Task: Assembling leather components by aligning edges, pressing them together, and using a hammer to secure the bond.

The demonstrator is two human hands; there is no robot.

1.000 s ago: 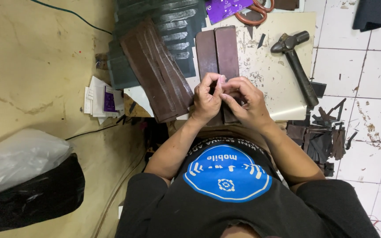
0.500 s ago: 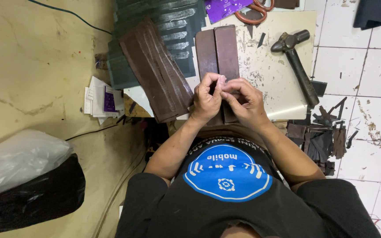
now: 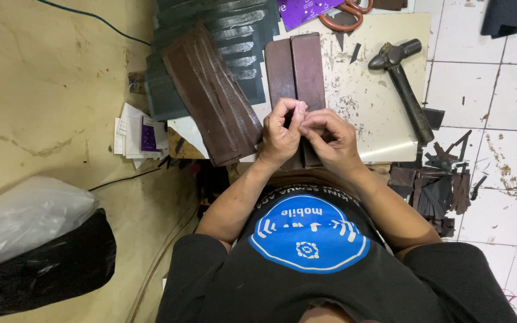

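Both hands, left hand [image 3: 279, 134] and right hand [image 3: 330, 139], are pinching the leather strip [image 3: 297, 69] at its near end; fingers clenched. It looks thin, flexible, light. Hammer [image 3: 403, 84] at 2 o'clock.

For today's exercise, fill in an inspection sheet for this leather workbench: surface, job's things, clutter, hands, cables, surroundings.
Surface: cream cutting board, scuffed and stained.
Job's things: two dark brown leather strips side by side; what the fingertips pinch is too small to tell.
Clutter: hammer, scissors, leather scraps, brown leather stack, paper slips.
Hands: left hand and right hand pinched together over the strips.
Cables: thin dark cable on the floor.
Surroundings: white floor tiles, plastic bag.
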